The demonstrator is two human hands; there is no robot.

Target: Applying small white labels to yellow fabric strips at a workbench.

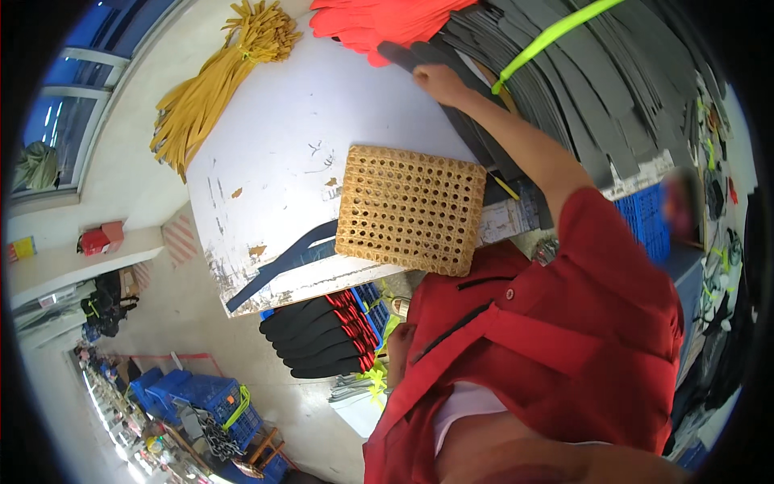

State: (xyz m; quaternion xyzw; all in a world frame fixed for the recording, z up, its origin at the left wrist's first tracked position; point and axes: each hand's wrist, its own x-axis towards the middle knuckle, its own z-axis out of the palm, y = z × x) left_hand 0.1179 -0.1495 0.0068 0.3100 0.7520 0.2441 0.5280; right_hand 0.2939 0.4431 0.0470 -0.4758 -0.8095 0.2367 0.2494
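Observation:
My right hand (pixel 437 84) reaches across to the far side of the white table (pixel 266 161), its fingers curled closed at the ends of long dark grey strips (pixel 395 53). These strips look like flat fabric or foam pieces, and the hand's grip on them is partly hidden. Down by my body, below the table's near edge, is my left hand (pixel 400 343); its fingers are too small and shaded to make out. Between them a woven cane mat (pixel 411 210) with rows of holes lies at the table's near edge, over a dark blue strip (pixel 282 264).
Stacked grey pieces (pixel 564 81) with a neon yellow strap (pixel 556 36) fill the far right. Bright red-orange pieces (pixel 379 20) and a yellow strip bundle (pixel 222 85) lie at the back. Black pieces with red ends (pixel 318 335) sit below the table, and blue crates (pixel 205 395) stand lower left.

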